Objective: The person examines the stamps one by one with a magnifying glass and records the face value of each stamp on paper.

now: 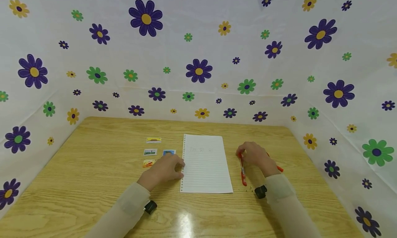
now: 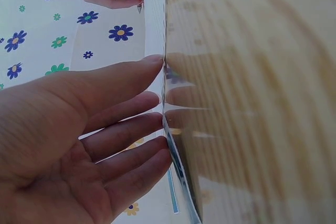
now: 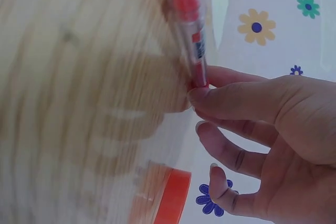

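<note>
Wood-grain surface (image 1: 93,155), lined sheet (image 1: 206,172) between left hand (image 1: 165,168) and right hand (image 1: 255,156)
The left hand's fingers are released, loosely extended at the sheet's punched edge; the right hand's fingers pinch the end of a red pen (image 1: 243,172), just right of the sheet. Small picture cards (image 1: 150,152) lie left of the sheet, one partly behind the left hand.

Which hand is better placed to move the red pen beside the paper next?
Probably the right hand: it pinches that red pen, while the left hand is across the paper.
</note>
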The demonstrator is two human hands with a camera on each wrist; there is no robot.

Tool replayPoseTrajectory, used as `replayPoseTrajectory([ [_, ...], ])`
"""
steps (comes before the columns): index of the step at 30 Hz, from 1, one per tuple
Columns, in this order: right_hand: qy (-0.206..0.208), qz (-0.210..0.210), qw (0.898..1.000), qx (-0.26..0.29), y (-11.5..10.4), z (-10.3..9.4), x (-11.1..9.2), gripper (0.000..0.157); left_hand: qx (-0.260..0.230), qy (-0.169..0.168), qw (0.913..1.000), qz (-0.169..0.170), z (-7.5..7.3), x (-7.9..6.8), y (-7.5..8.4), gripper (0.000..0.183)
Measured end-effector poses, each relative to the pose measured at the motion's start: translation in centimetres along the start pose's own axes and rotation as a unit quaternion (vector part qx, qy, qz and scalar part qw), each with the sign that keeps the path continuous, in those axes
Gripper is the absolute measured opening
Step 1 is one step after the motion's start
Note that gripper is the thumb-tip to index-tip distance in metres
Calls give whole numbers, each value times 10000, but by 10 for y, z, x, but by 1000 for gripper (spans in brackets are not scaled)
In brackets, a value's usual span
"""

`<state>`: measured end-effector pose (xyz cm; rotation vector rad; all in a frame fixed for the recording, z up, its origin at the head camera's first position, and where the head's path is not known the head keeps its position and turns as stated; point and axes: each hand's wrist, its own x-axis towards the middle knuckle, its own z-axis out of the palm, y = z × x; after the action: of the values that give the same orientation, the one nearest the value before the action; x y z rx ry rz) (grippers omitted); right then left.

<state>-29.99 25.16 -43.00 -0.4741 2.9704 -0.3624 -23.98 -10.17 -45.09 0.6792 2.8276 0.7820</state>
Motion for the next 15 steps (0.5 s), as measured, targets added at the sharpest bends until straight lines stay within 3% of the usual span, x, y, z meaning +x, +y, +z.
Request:
replayPoseTrajectory([
  [15, -106, 356, 9992, 127, -4, 2, -2, 28, 32, -1, 10000, 77, 0, 0, -2, 32],
])
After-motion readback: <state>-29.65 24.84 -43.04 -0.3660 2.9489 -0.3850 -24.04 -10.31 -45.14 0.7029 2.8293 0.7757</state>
